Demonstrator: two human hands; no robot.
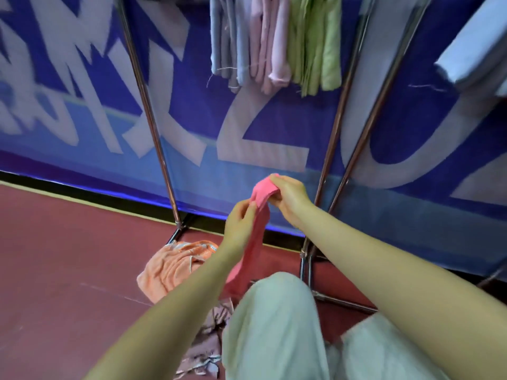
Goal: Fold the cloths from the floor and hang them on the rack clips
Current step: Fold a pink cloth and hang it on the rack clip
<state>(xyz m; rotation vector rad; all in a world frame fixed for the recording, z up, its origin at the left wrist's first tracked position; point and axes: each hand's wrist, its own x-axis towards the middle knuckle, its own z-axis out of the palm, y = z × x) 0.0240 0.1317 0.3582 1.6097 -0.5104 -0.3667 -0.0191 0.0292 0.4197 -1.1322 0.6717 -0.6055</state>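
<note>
A pink cloth (256, 234) hangs in a narrow strip in front of me, held at its top end. My right hand (289, 198) grips the upper corner of it, and my left hand (241, 223) pinches the edge just below. An orange cloth (175, 266) lies crumpled on the red floor under my left forearm. A pale pink-brown cloth (208, 338) lies by my knee, partly hidden by my arm. Folded grey, pink and green cloths (274, 42) hang side by side from the top of the metal rack (153, 127); the clips are out of view.
The rack's chrome legs (337, 149) stand left and right of my hands, with base bars on the floor. A blue banner with large white letters (247, 127) stands behind. A light blue cloth (477, 45) hangs at top right. My light green trouser legs (274, 325) fill the lower middle.
</note>
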